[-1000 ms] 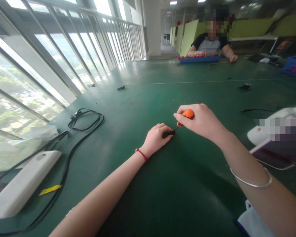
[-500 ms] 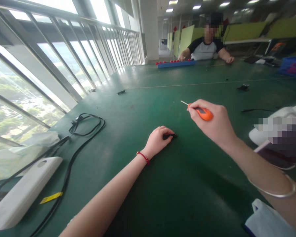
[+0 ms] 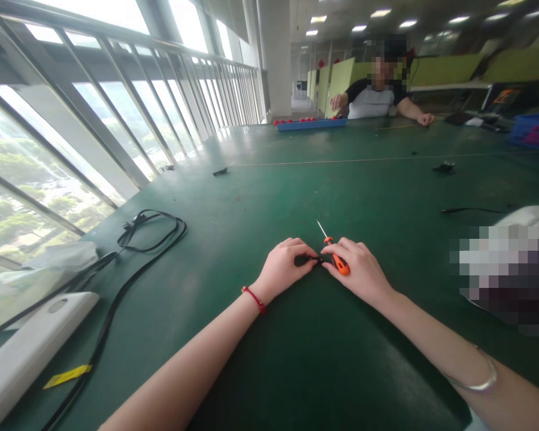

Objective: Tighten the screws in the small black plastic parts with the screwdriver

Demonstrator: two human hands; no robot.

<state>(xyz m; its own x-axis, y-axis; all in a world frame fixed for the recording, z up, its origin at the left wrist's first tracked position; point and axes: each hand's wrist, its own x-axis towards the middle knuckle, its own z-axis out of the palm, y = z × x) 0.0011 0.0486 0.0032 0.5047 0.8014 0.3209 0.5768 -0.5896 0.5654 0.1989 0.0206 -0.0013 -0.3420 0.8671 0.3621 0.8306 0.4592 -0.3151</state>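
Observation:
My left hand [image 3: 287, 262] rests low over the green table [image 3: 269, 197], its fingers closed around a small black part [image 3: 302, 260] whose exact kind I cannot make out. Right beside it, my right hand [image 3: 359, 266] holds an orange and black screwdriver [image 3: 341, 264] in its curled fingers. The screwdriver's thin metal shaft points up and to the left, away from me. The thumb and fingertips of my right hand are at the right end of the black part; whether they pinch it is hard to see.
A black cable [image 3: 135, 278] and a white power strip [image 3: 40, 353] lie at left. Across the table a person [image 3: 377, 99] sits by a blue tray [image 3: 312, 124] with red pieces. Small black parts [image 3: 444, 167] lie farther off. At right is a white bundle [image 3: 530, 218], partly blurred.
My right hand has come down and left with the screwdriver, to beside my left hand. The left hand keeps its hold. Across the table, the person's hand has lifted off the blue tray.

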